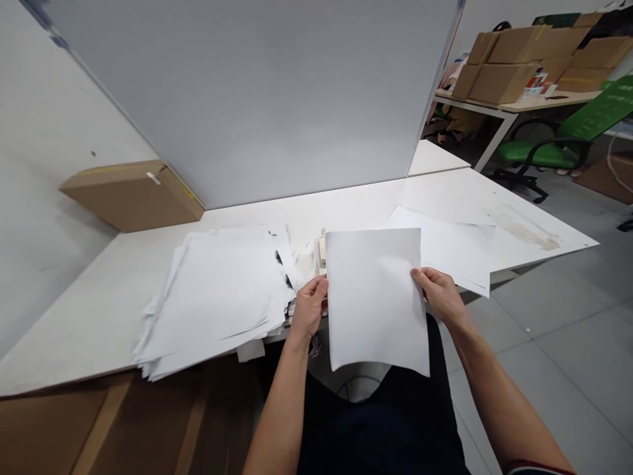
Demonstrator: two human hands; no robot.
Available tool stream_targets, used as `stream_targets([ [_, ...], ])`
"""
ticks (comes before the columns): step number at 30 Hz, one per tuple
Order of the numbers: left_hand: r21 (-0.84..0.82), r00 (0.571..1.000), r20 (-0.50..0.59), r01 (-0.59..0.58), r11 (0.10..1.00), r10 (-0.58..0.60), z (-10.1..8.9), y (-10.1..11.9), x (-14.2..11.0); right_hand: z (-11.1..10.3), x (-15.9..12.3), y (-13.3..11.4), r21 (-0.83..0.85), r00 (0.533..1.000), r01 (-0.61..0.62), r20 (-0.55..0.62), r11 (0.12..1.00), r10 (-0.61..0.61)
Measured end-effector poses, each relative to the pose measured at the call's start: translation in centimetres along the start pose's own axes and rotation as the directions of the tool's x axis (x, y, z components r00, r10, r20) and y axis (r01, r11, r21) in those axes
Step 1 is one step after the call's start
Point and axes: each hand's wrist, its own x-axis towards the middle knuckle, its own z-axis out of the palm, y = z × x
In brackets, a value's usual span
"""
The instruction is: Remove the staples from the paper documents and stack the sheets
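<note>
A blank white sheet of paper (376, 297) is held up over my lap, in front of the table's near edge. My left hand (310, 307) pinches its left side, and my right hand (440, 290) grips the right side between thumb and fingers. The lower edge of the sheet curls a little. To the left lies a thick, uneven stack of white paper (217, 284), with dark marks along its right side. On the right, a few loose sheets (455, 251) rest on the table, partly hidden by the held sheet. Behind the held sheet, a small cream-coloured object (322, 249) shows only in part.
A large whiteboard-like panel (297, 99) stands at the back of the white table (356, 204). A cardboard box (133, 194) leans at the back left. Another desk with stacked boxes (509, 79) and a green chair (554, 145) are at the far right. Brown cardboard (148, 415) sits below the table.
</note>
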Motion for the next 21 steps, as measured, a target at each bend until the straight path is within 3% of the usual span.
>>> stream_targets([
  [5,-0.090,0.999,-0.036,0.016,0.996,-0.019,-0.11,-0.34,0.08,0.30,-0.35,-0.59,0.045,0.998,-0.036,0.044,0.998,0.034],
  [11,-0.193,0.993,0.011,0.114,0.974,-0.114,0.26,0.03,-0.24,0.55,-0.23,0.01,0.159,0.990,-0.096,0.114,0.983,0.078],
  [16,-0.102,0.998,-0.044,0.032,0.994,-0.036,0.25,-0.12,-0.20,0.62,-0.42,-0.05,0.255,0.978,-0.180,0.151,0.950,0.144],
  [21,0.048,0.987,-0.141,-0.068,0.997,0.074,-0.45,-0.66,-0.05,0.51,-0.72,-0.07,0.260,0.932,-0.254,0.324,0.931,0.164],
])
